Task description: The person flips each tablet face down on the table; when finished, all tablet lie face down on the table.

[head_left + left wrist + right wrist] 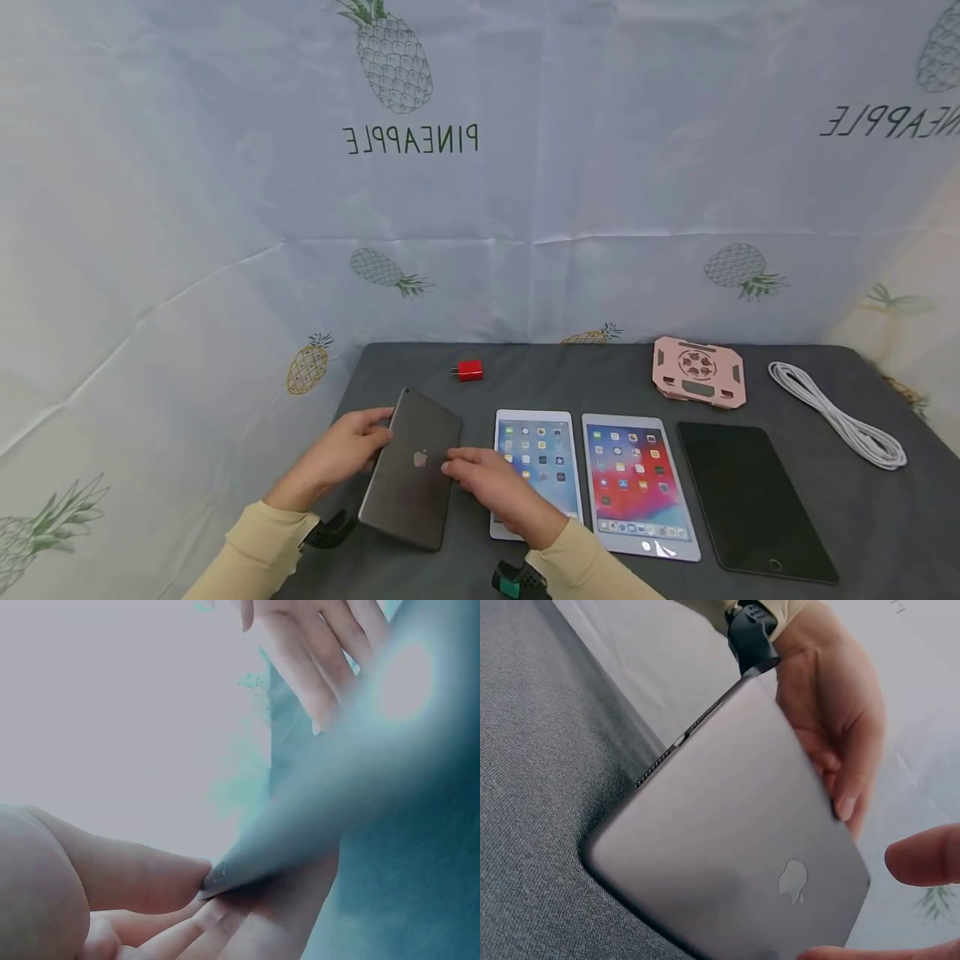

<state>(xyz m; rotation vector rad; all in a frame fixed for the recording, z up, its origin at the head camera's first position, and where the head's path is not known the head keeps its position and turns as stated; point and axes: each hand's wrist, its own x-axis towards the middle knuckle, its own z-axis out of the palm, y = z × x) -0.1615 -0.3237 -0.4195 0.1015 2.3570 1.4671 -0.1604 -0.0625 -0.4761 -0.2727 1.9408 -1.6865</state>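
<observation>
A grey tablet (411,496) is tilted up on its edge, its back with a silver apple logo facing right. My left hand (337,454) pinches its left edge, thumb on one face and fingers behind, as the left wrist view shows. My right hand (506,492) is by the tablet's right side, fingers extended and fingertips right at the back near the logo. In the right wrist view its thumb and finger stand apart, one finger overlapping the tablet's edge. The tablet's screen is hidden in the head view.
Right of the hands lie two lit white tablets (537,429) (641,483), then a dark tablet (757,500). Behind them are a red plug adapter (470,371), a pink bracket-like stand (699,372) and a coiled white cable (840,417). A pineapple-print cloth (525,183) hangs behind the table.
</observation>
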